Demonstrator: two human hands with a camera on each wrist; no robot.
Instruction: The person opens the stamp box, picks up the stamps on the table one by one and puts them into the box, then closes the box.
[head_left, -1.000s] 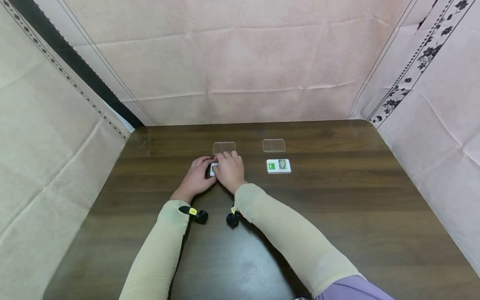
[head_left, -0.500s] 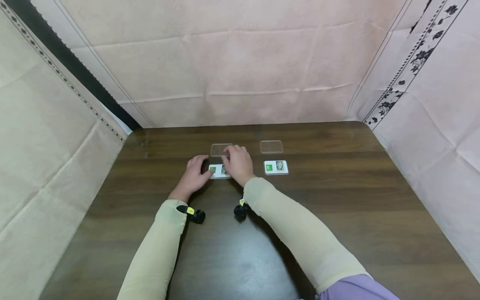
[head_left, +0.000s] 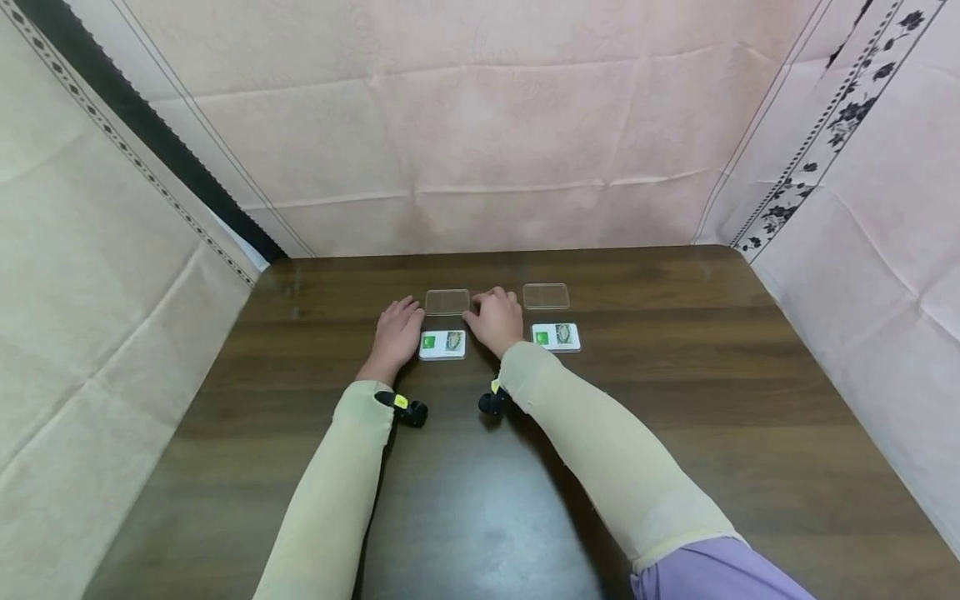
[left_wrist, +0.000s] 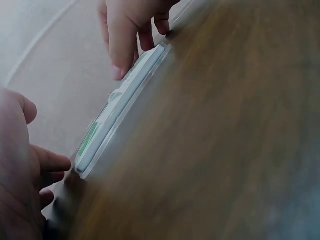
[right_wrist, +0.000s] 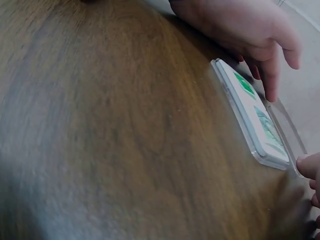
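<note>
A flat white case [head_left: 442, 344] with a green square and a small picture printed on it lies on the table, seated in a clear plastic tray. Just behind it is a clear plastic lid [head_left: 447, 302]. My left hand [head_left: 397, 333] is at the left end of both, its index finger reaching down by the lid's edge in the right wrist view. At the lid's right end is my right hand [head_left: 497, 321], thumb close to the lid's corner [right_wrist: 295, 150]. Whether the fingertips touch the lid cannot be made out. Neither hand holds anything.
To the right lies a second white case [head_left: 556, 337] with similar print, and a second clear lid [head_left: 546, 296] behind it. The wooden table [head_left: 465, 508] ends at a far edge in front of a pale cloth curtain [head_left: 480, 125].
My hands have come off the left white case and spread apart, uncovering it. The right hand has moved right; the left has shifted forward toward the lid's left end.
</note>
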